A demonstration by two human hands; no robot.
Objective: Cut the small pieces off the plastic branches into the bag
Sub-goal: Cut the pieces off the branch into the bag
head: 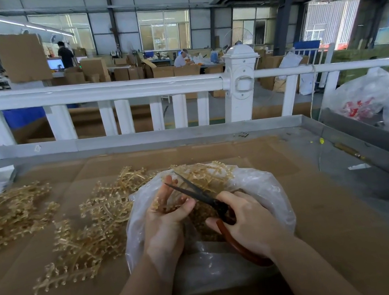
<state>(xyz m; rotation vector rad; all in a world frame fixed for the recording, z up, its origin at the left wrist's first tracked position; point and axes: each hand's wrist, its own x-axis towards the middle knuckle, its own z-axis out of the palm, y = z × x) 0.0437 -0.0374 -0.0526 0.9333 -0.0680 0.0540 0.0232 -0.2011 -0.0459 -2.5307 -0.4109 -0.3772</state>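
While the left hand [165, 214] pinches a small gold plastic branch [157, 203] over the clear bag [265, 187], the right hand [248, 225] grips red-handled scissors [195, 192], blades parted toward eleven o'clock. Uncut branches [93, 220] lie at nine o'clock on cardboard [328, 241].

One pair of scissors [203, 197], one open bag [265, 187], two hands, many plastic branches [94, 228].

A white railing [94, 91] with a capped post [241, 82] is seen behind the cardboard-covered desk [325, 216]. Stacked cardboard boxes [98, 69] are seen across the hall, where one person is seated [180, 59] and another stands [64, 54]. Crumpled clear bags [367, 93] are piled at the far right.
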